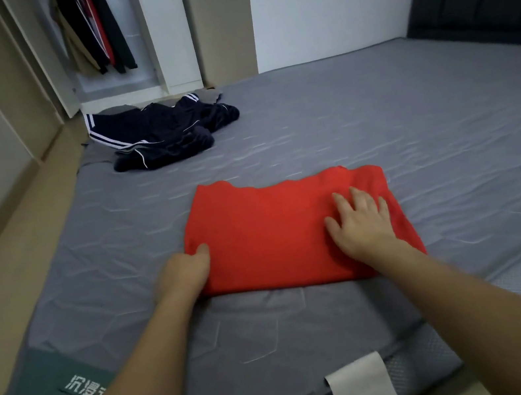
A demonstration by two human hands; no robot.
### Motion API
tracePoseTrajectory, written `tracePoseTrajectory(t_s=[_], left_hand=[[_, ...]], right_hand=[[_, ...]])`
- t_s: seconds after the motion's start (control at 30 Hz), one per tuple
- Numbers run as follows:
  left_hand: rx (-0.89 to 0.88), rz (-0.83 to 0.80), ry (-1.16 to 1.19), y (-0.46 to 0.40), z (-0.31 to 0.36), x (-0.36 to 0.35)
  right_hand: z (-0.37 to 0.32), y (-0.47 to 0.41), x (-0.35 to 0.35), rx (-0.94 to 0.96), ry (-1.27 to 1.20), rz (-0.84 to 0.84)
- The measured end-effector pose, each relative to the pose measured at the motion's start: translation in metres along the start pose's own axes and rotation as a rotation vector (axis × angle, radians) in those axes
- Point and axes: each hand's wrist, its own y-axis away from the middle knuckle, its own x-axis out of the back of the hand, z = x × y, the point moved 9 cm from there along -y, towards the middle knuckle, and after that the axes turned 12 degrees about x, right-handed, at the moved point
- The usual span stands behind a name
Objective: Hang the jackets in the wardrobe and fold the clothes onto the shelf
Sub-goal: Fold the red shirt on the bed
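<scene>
Left hand [185, 269] curls its fingers around the folded red shirt's [268, 230] left edge while the right hand [362, 222] presses flat, fingers spread, on top.

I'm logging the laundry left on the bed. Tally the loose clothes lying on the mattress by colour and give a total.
Red: 1, the folded red garment under both hands
Navy with white stripes: 1 crumpled heap; how many pieces it holds cannot be told
Total: 2 on the mattress
</scene>
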Motion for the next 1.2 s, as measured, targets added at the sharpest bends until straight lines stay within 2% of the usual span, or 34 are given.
tracePoseTrajectory(t_s=[0.07,0.13,0.33,0.47,0.53,0.6,0.73,0.8,0.87,0.97,1.07,1.2], left_hand=[[-0.002,0.005,0.129,-0.012,0.002,-0.004],[-0.013,-0.022,0.284,-0.025,0.0,-0.016],[-0.001,-0.185,0.544,-0.059,-0.019,-0.049],[-0.056,-0.088,0.426,-0.065,-0.008,-0.037],[-0.065,-0.111,0.472,-0.062,-0.004,-0.035],[-0.093,-0.218,0.566,-0.058,0.002,-0.039],[-0.022,-0.529,0.715,-0.052,-0.001,-0.053],[0.04,-0.687,0.728,-0.047,-0.004,-0.057],[0.081,-0.789,0.727,-0.038,-0.005,-0.052],[0.05,-0.768,0.699,-0.04,0.007,-0.017],[-0.034,-0.658,0.661,-0.062,0.039,0.062],[-0.188,-0.379,0.586,-0.077,0.098,0.211]], right_hand=[[-0.028,-0.02,-0.035,0.127,-0.04,-0.152],[-0.043,-0.039,-0.063,0.165,-0.035,-0.25],[-0.08,-0.125,-0.095,0.218,-0.047,-0.235],[-0.116,-0.177,-0.102,0.288,-0.108,-0.213],[-0.138,-0.199,-0.101,0.335,-0.142,-0.195],[-0.167,-0.217,-0.102,0.406,-0.191,-0.231],[-0.208,-0.217,-0.114,0.422,-0.264,-0.567],[-0.212,-0.211,-0.108,0.387,-0.27,-0.645],[-0.219,-0.21,-0.089,0.362,-0.31,-0.616],[-0.231,-0.217,-0.04,0.279,-0.428,-0.471],[-0.251,-0.235,0.025,0.141,-0.684,-0.267],[-0.291,-0.261,0.128,0.035,-1.107,-0.086]])
